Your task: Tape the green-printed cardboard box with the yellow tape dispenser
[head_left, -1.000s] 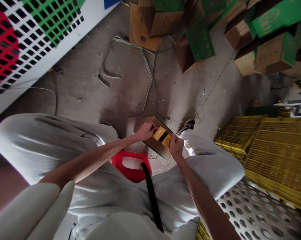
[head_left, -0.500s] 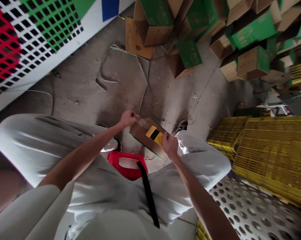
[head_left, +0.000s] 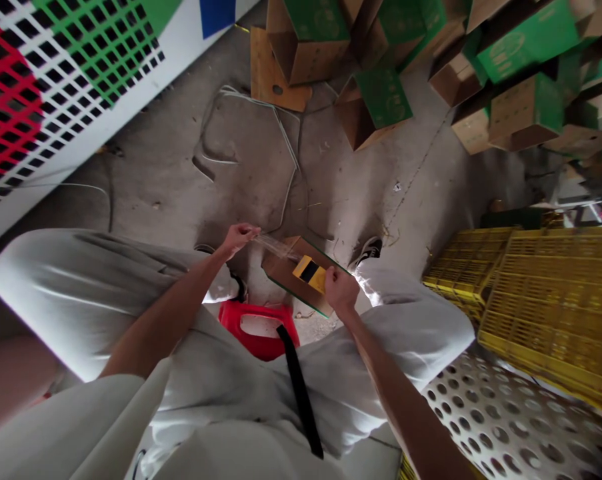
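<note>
Between my knees a brown cardboard box (head_left: pixel 281 268) with green edges stands on the floor. My right hand (head_left: pixel 341 289) is closed around a yellow tape dispenser (head_left: pixel 317 277) with a black patch, held over the box. A strip of clear packing tape (head_left: pixel 275 246) stretches from the dispenser past the box's left edge. Its far end is pinched in my left hand (head_left: pixel 239 239), left of the box and apart from it. The tape roll itself cannot be made out.
Green-and-brown cardboard boxes (head_left: pixel 381 107) crowd the upper right. Yellow plastic crates (head_left: pixel 545 300) stand at right, above a perforated metal panel (head_left: pixel 485 413). Pale straps (head_left: pixel 285 143) lie across the floor ahead. A red stool (head_left: pixel 261 343) shows beneath me. Upper left is a coloured lattice panel (head_left: pixel 81 73).
My left hand has moved left, away from the box, and a longer strip of tape is drawn out. My right hand with the tape dispenser stays nearly in place.
</note>
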A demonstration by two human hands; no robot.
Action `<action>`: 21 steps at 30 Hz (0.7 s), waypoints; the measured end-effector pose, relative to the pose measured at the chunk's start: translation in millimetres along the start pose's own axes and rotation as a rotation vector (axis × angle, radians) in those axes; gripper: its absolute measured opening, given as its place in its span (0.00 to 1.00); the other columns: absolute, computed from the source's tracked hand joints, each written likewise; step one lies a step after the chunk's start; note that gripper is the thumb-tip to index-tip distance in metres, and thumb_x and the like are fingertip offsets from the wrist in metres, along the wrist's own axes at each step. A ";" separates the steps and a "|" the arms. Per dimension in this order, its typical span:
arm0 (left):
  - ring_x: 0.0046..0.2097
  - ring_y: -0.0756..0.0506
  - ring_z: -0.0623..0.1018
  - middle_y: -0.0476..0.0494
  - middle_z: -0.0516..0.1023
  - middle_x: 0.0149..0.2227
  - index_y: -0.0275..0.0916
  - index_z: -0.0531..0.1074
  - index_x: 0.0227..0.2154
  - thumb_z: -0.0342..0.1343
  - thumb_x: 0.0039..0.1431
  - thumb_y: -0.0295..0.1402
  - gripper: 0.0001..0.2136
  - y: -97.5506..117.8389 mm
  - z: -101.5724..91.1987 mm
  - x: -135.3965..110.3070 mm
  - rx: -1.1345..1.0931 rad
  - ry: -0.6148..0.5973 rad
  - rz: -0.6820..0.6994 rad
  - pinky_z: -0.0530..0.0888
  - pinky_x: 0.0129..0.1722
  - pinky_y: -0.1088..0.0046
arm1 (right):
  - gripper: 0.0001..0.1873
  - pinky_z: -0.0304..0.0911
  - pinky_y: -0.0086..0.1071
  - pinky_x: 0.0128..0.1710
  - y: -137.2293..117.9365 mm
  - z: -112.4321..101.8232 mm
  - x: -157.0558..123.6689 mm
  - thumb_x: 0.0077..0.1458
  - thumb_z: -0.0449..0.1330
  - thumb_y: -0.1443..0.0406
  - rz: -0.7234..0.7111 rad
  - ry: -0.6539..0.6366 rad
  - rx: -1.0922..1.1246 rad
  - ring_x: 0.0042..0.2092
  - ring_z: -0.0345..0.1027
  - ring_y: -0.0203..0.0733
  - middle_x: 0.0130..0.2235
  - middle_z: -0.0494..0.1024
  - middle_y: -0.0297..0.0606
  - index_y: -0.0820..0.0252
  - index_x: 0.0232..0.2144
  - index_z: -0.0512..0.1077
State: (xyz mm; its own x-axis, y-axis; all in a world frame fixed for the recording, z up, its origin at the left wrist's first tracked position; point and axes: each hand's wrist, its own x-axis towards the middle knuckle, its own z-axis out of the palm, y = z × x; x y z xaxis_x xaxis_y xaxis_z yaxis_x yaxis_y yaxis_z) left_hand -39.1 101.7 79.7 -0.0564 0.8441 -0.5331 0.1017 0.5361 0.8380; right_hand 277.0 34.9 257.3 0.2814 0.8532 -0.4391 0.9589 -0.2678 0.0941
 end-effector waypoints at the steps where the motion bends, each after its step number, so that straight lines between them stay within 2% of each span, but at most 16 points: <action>1: 0.35 0.45 0.75 0.48 0.75 0.29 0.42 0.78 0.30 0.69 0.65 0.48 0.16 -3.7 2.0 0.4 -0.014 0.007 -0.002 0.73 0.42 0.65 | 0.30 0.56 0.36 0.38 -0.3 0.1 0.2 0.81 0.50 0.58 0.002 0.004 0.003 0.42 0.82 0.52 0.40 0.88 0.56 0.64 0.44 0.90; 6: 0.32 0.48 0.73 0.49 0.75 0.26 0.40 0.78 0.31 0.73 0.57 0.56 0.23 -21.7 22.5 1.7 -0.078 0.042 -0.040 0.70 0.37 0.69 | 0.28 0.53 0.37 0.37 -2.6 -1.3 1.0 0.80 0.51 0.58 0.010 0.012 0.015 0.41 0.81 0.51 0.40 0.88 0.56 0.65 0.43 0.90; 10: 0.32 0.49 0.74 0.48 0.76 0.27 0.39 0.77 0.29 0.75 0.53 0.58 0.26 -26.4 41.1 -1.5 -0.119 0.018 -0.071 0.71 0.37 0.71 | 0.28 0.51 0.37 0.36 -2.7 -0.6 1.9 0.80 0.51 0.58 0.006 0.018 0.001 0.40 0.80 0.51 0.40 0.88 0.57 0.65 0.44 0.90; 13: 0.31 0.49 0.73 0.48 0.75 0.26 0.39 0.76 0.29 0.74 0.54 0.58 0.26 -27.0 52.3 -4.3 -0.101 -0.002 -0.085 0.72 0.36 0.71 | 0.28 0.50 0.37 0.35 -2.3 1.0 3.5 0.80 0.52 0.58 0.004 0.032 -0.005 0.38 0.79 0.51 0.39 0.88 0.58 0.65 0.43 0.90; 17: 0.30 0.49 0.69 0.50 0.72 0.24 0.39 0.75 0.29 0.71 0.59 0.56 0.24 -34.0 70.5 -7.5 -0.051 -0.016 -0.108 0.67 0.32 0.73 | 0.28 0.50 0.38 0.35 -2.4 1.4 4.9 0.79 0.53 0.59 0.001 0.038 0.011 0.37 0.78 0.51 0.39 0.88 0.58 0.67 0.42 0.90; 21: 0.33 0.48 0.73 0.48 0.75 0.26 0.39 0.76 0.30 0.69 0.61 0.56 0.23 -45.1 88.1 -8.5 0.027 -0.021 -0.115 0.67 0.34 0.74 | 0.27 0.49 0.38 0.35 -3.5 0.4 4.5 0.79 0.53 0.59 0.012 0.034 0.017 0.38 0.79 0.51 0.39 0.88 0.58 0.67 0.42 0.90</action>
State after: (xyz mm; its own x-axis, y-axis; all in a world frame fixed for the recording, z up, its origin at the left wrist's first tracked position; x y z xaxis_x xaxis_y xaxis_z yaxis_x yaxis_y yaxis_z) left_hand 44.3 69.7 36.2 -0.0480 0.7767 -0.6280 0.1223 0.6286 0.7681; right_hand 274.8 39.5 254.7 0.2940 0.8647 -0.4072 0.9548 -0.2852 0.0838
